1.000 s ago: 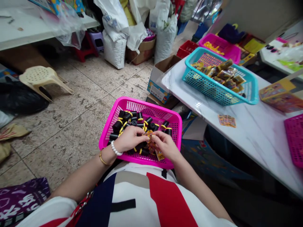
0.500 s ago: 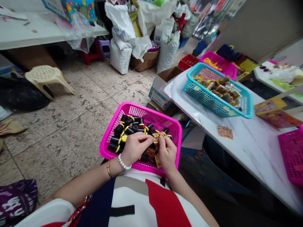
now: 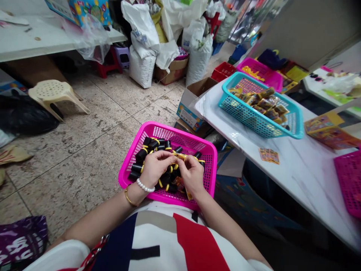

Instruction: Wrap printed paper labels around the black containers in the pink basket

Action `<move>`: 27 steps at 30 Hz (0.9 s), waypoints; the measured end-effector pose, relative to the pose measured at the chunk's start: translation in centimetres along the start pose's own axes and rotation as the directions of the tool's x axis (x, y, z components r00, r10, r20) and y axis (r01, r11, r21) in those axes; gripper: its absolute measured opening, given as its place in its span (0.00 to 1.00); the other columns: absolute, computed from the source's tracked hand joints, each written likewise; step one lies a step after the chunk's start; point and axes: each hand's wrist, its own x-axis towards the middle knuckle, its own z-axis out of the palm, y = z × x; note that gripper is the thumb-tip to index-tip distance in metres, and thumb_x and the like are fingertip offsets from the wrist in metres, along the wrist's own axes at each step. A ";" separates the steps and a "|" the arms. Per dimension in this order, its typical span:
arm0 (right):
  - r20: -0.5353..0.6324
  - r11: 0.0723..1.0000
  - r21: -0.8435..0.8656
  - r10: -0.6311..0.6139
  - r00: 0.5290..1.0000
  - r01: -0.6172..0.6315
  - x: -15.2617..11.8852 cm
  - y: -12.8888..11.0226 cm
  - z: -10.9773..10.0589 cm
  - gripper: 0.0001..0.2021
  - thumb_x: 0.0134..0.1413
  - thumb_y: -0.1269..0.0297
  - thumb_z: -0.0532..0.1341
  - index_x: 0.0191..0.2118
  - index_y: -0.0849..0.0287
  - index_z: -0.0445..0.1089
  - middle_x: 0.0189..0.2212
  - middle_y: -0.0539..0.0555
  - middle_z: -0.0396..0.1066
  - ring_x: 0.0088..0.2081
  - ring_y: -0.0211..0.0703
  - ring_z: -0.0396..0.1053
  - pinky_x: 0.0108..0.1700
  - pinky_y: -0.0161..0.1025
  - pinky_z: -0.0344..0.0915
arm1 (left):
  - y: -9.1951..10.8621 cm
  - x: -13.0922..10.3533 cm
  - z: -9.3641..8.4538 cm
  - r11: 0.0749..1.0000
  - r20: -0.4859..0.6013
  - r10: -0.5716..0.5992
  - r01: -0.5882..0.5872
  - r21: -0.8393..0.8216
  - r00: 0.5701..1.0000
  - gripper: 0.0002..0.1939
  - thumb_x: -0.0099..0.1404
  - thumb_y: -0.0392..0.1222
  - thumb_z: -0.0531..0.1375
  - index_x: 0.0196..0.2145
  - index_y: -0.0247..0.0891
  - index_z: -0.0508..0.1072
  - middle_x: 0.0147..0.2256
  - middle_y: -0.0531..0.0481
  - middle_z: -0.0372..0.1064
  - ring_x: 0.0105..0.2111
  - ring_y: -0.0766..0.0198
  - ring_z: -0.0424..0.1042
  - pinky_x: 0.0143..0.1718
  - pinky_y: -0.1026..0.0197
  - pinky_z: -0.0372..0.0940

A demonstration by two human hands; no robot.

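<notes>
Both hands meet over a pink basket (image 3: 125, 171) on my lap. My left hand (image 3: 157, 167) is closed, thumb and fingers pinching one end of a small yellow-orange printed piece (image 3: 180, 155). My right hand (image 3: 192, 174) pinches the other end, so the piece lies nearly edge-on between the fingertips. Its exact kind does not show, and my fingers cover part of it. Around and below the hands lie several small black cylinders (image 3: 141, 155) with yellow rims. More orange printed pieces (image 3: 180, 184) lie in the basket beside my right wrist.
At right, a white marbled table (image 3: 299, 177) bears a turquoise basket (image 3: 261, 130) of wrapped yellow-brown items, a few printed cards (image 3: 269, 156) and another pink basket (image 3: 349, 184). An open carton (image 3: 188, 111) stands by its corner. A cream stool (image 3: 53, 92) and white sacks (image 3: 143, 66) are on the floor.
Both hands have shifted slightly left, and the printed piece has turned from showing its face to nearly edge-on. The fingertips have drawn closer together.
</notes>
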 end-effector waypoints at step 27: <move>0.735 0.661 -0.274 -0.325 0.596 0.699 -1.3 -0.4 -1.6 0.14 0.57 0.65 0.61 0.49 0.59 0.70 0.42 0.57 0.73 0.43 0.51 0.64 0.47 0.46 0.62 | 0.8 2.1 -2.3 0.976 0.102 -0.071 0.091 -0.196 0.992 0.13 0.47 0.42 0.71 0.27 0.34 0.71 0.18 0.56 0.65 0.12 0.77 0.55 0.12 0.71 0.41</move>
